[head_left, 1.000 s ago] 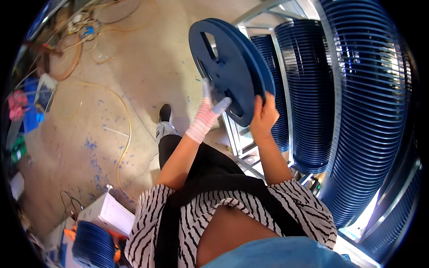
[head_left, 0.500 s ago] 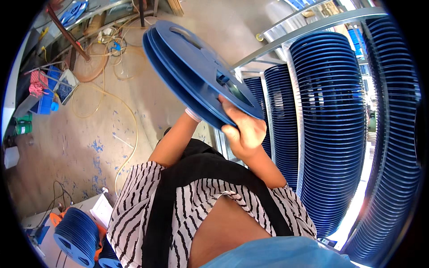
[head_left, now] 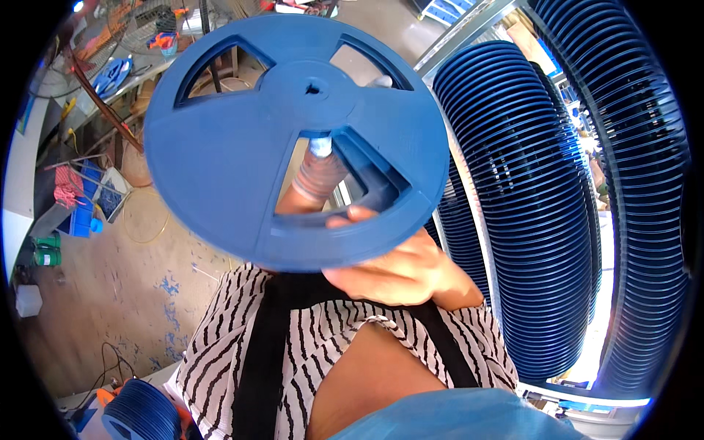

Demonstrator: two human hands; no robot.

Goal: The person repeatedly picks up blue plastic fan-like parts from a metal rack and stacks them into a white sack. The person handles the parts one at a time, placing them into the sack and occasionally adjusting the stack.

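Note:
A large blue plastic reel (head_left: 213, 161) with cut-out windows is held up in front of my chest, its flat round face turned toward me. At its lower right rim, my right hand (head_left: 400, 271) is closed on the edge, with fingertips showing in the lower window. Behind the reel is my left hand (head_left: 320, 150), its banded wrist and a whitish part seen through that same window. A pale fingertip-like shape shows in the upper right window. Most of the left fingers are hidden by the reel.
On my right, long rows of blue reels (head_left: 513, 220) stand edge-on in a metal rack (head_left: 473, 33). More reels (head_left: 143, 411) sit at the lower left. Cables, a blue crate (head_left: 79, 216) and green containers (head_left: 48, 251) are on the left. A yellowish hose lies on the floor.
The reel has turned from a tilted, edge-on pose to face me, and moved left. My right hand has come lower with its rim. The view has shifted a little.

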